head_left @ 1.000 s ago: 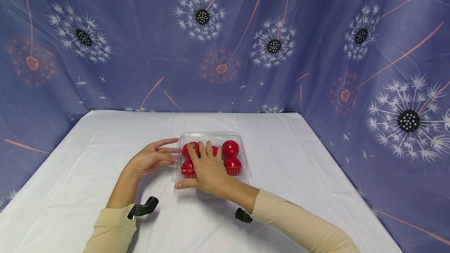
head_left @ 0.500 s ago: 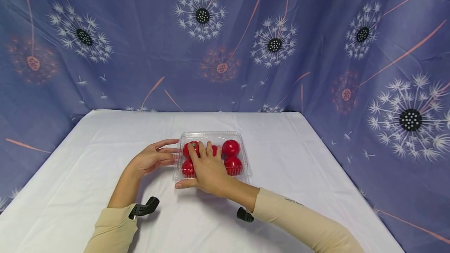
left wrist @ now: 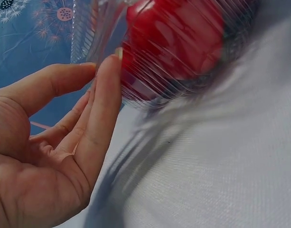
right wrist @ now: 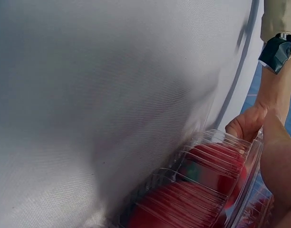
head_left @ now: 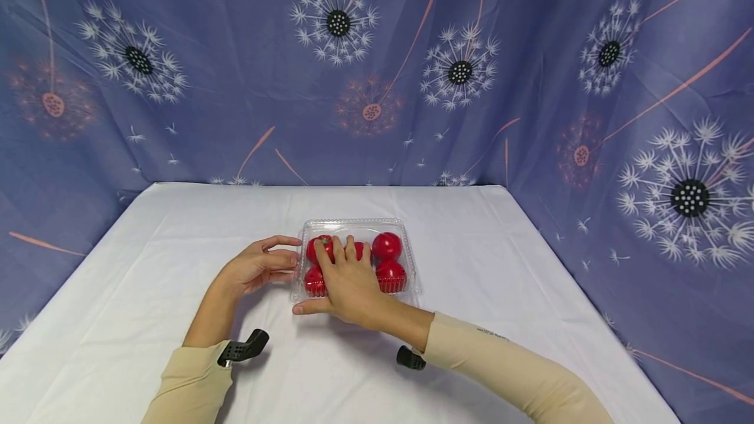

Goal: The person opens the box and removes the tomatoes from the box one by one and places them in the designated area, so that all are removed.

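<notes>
A clear plastic clamshell box (head_left: pixel 353 222) with ridged walls sits on the white cloth. Several red tomatoes (head_left: pixel 387 247) fill it, one showing a green stem end. My right hand (head_left: pixel 352 290) lies across the box top, fingers spread over the tomatoes and thumb along the near left edge; it covers part of the contents. At the left side, my left hand (head_left: pixel 256 268) pinches the box rim. The left wrist view shows thumb and fingers (left wrist: pixel 100 109) meeting at that rim. In the right wrist view, the ridged wall (right wrist: pixel 193 194) shows tomatoes behind it.
White cloth (head_left: pixel 483 260) covers the table around the box. Behind and beside it hangs a blue curtain (head_left: pixel 247 70) with dandelion prints. Black wrist cameras stick out from the left sleeve (head_left: pixel 194 371) and right sleeve (head_left: pixel 501 358).
My left fingers have drawn slightly closer together at the box's left rim. My right hand and the box keep their places.
</notes>
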A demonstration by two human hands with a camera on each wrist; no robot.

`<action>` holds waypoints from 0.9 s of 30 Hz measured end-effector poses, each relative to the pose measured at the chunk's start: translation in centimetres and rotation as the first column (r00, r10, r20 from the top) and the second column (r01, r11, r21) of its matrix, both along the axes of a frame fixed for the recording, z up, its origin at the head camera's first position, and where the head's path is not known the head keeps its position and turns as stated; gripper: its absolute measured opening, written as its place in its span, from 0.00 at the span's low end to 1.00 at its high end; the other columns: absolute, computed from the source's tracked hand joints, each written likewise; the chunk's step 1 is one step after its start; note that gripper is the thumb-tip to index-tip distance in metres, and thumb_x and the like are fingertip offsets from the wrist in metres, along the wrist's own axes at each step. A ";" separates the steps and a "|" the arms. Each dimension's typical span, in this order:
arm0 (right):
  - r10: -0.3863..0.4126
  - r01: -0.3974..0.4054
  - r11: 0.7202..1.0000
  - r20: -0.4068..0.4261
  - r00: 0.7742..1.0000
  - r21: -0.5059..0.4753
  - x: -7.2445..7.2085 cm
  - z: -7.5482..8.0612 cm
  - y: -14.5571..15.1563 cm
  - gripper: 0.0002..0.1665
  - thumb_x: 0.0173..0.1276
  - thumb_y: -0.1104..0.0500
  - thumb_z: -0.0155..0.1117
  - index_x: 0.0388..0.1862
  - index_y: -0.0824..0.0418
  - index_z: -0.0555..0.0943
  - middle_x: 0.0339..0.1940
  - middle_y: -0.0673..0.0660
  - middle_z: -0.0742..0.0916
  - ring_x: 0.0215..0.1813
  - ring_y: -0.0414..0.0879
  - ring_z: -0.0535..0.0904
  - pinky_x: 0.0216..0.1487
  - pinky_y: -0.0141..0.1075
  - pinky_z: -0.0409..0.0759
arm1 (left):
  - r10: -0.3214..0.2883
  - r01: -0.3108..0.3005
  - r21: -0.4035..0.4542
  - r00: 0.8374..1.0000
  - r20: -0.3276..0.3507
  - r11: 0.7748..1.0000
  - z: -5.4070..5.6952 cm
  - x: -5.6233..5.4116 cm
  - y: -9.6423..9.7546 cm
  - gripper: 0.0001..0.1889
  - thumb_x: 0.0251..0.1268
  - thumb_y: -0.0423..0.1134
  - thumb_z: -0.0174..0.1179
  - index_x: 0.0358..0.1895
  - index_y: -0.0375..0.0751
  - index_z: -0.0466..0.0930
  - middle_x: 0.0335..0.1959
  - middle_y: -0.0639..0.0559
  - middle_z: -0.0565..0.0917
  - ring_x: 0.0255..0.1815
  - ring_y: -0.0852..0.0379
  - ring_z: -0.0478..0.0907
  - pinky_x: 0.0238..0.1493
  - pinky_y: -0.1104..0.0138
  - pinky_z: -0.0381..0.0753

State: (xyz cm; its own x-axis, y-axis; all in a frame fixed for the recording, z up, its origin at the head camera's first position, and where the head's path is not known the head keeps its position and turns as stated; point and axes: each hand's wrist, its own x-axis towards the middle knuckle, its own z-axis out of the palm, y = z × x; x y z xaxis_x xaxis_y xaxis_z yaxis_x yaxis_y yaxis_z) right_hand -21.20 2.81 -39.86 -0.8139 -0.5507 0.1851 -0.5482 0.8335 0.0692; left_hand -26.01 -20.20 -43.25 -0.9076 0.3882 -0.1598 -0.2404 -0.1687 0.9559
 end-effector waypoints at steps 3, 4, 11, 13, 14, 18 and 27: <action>-0.014 0.014 1.000 0.005 1.000 0.003 0.0 0.0 0.0 0.73 0.49 0.10 0.52 0.81 0.56 0.58 0.76 0.66 0.71 0.75 0.69 0.67 0.72 0.66 0.63 | 0.002 -0.003 0.013 1.000 0.025 1.000 -0.2 -0.1 0.1 0.20 0.70 0.25 0.57 0.63 0.35 0.69 0.33 0.55 0.87 0.37 0.61 0.85 0.40 0.63 0.89; -0.020 0.020 1.000 0.007 1.000 0.006 0.0 -0.1 0.1 0.73 0.49 0.10 0.52 0.82 0.56 0.58 0.76 0.66 0.71 0.75 0.69 0.66 0.72 0.65 0.63 | 0.004 -0.005 0.017 0.999 0.035 1.000 -0.2 -0.1 0.2 0.20 0.71 0.25 0.57 0.63 0.36 0.70 0.33 0.55 0.87 0.37 0.61 0.85 0.39 0.63 0.90; -0.032 0.033 0.999 -0.012 0.999 0.022 -0.1 -0.3 0.1 0.73 0.49 0.09 0.50 0.82 0.55 0.58 0.77 0.65 0.71 0.76 0.68 0.66 0.72 0.63 0.64 | 0.018 -0.019 0.004 0.999 0.044 1.000 -0.4 0.0 0.4 0.20 0.72 0.27 0.57 0.65 0.35 0.71 0.34 0.55 0.88 0.38 0.60 0.85 0.39 0.62 0.90; -0.028 0.029 0.999 -0.024 0.999 0.023 -0.1 -0.3 0.0 0.72 0.49 0.09 0.50 0.82 0.55 0.59 0.77 0.64 0.71 0.75 0.68 0.67 0.72 0.63 0.65 | 0.026 -0.026 0.003 0.999 0.041 1.000 -0.3 0.0 0.4 0.20 0.71 0.27 0.57 0.65 0.35 0.71 0.34 0.55 0.88 0.38 0.60 0.85 0.39 0.62 0.90; -0.026 0.027 0.999 -0.027 0.999 0.023 -0.1 -0.3 0.0 0.72 0.49 0.09 0.50 0.82 0.55 0.59 0.77 0.64 0.71 0.75 0.68 0.67 0.72 0.63 0.65 | 0.029 -0.029 0.003 0.999 0.040 1.000 -0.3 0.0 0.4 0.20 0.71 0.27 0.57 0.64 0.35 0.71 0.34 0.55 0.88 0.38 0.60 0.85 0.39 0.62 0.90; -0.031 0.031 0.999 -0.026 0.999 0.026 -0.1 -0.2 0.0 0.72 0.49 0.09 0.50 0.82 0.53 0.60 0.77 0.64 0.71 0.75 0.68 0.67 0.72 0.63 0.65 | 0.036 -0.036 0.010 0.998 0.045 0.999 -0.3 0.0 0.4 0.19 0.72 0.27 0.57 0.63 0.38 0.73 0.34 0.55 0.88 0.38 0.60 0.85 0.39 0.63 0.90; -0.025 0.025 1.000 -0.054 0.998 -0.010 -0.2 -0.5 0.1 0.71 0.48 0.09 0.50 0.81 0.51 0.62 0.75 0.63 0.73 0.74 0.68 0.69 0.72 0.61 0.67 | 0.060 -0.063 0.044 0.997 0.057 0.997 0.0 0.2 0.8 0.16 0.71 0.25 0.57 0.59 0.38 0.75 0.31 0.52 0.89 0.34 0.60 0.86 0.35 0.65 0.89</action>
